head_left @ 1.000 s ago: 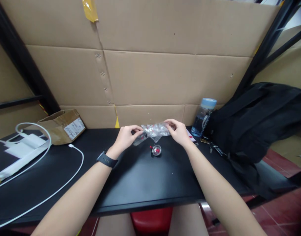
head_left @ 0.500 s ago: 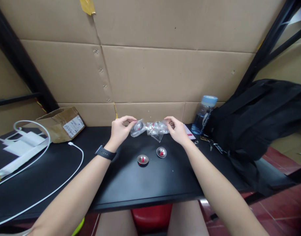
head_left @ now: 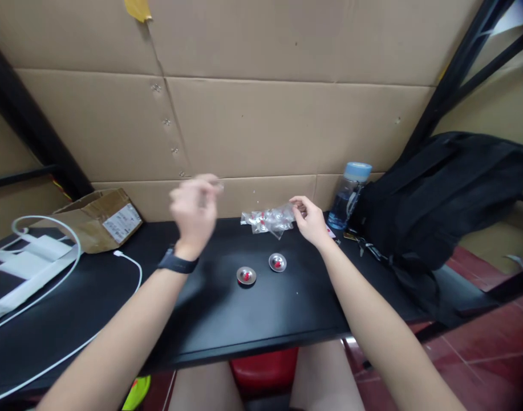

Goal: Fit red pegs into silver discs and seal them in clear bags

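Note:
My left hand (head_left: 195, 208), smeared by motion, is raised in front of the cardboard wall with its fingers curled. A blurred see-through piece, apparently a small clear plastic bag (head_left: 219, 185), shows at its fingertips. On the black table lies a cluster of clear plastic bags (head_left: 270, 221) with bits of red inside. My right hand (head_left: 309, 220) pinches the right end of that cluster. Nearer to me are two small metal cups shaped like finger cymbals, with red in their centres: a left cup (head_left: 246, 276) and a right cup (head_left: 278, 262).
A blue-lidded water bottle (head_left: 349, 194) and a black backpack (head_left: 441, 194) stand at the right, with keys (head_left: 361, 246) beside them. An open cardboard box (head_left: 101, 222), a white charger (head_left: 39, 254) and a white cable (head_left: 135, 265) are at the left. Behind rises a cardboard wall (head_left: 244, 125).
My left hand has moved up and left, away from the cluster of bags. The bag with a round metal piece at its left end no longer lies there. My right hand stays at the cluster.

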Tool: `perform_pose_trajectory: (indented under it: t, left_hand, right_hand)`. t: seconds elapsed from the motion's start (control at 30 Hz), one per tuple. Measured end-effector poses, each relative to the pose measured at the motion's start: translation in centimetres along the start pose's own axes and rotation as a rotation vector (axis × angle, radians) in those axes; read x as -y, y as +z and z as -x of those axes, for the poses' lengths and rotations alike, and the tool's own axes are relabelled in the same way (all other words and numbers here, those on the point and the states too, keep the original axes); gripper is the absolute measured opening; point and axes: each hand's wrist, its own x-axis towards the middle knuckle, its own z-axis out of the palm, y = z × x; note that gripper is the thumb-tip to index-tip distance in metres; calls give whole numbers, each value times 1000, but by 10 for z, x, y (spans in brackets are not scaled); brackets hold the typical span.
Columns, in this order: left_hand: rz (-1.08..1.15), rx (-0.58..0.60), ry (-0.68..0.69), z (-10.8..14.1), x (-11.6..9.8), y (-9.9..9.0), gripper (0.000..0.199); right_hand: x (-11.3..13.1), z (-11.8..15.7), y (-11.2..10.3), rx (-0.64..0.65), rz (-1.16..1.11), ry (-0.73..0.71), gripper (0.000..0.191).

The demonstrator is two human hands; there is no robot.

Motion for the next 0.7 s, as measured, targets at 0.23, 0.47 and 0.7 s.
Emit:
perform_pose_trajectory:
  t: [0.23,0.47,0.7]
  left_hand:
    - [140,-39,-137,8,15,3,24]
    - [173,173,-419,46,40,12,21]
    - [238,430,-321,69,39,40,15]
  right_hand:
    - [-3,2,-4,-57,-23,58,20]
    - [4,11,13,122,-396,203,21]
    - [26,18,61,212,-273,13,13]
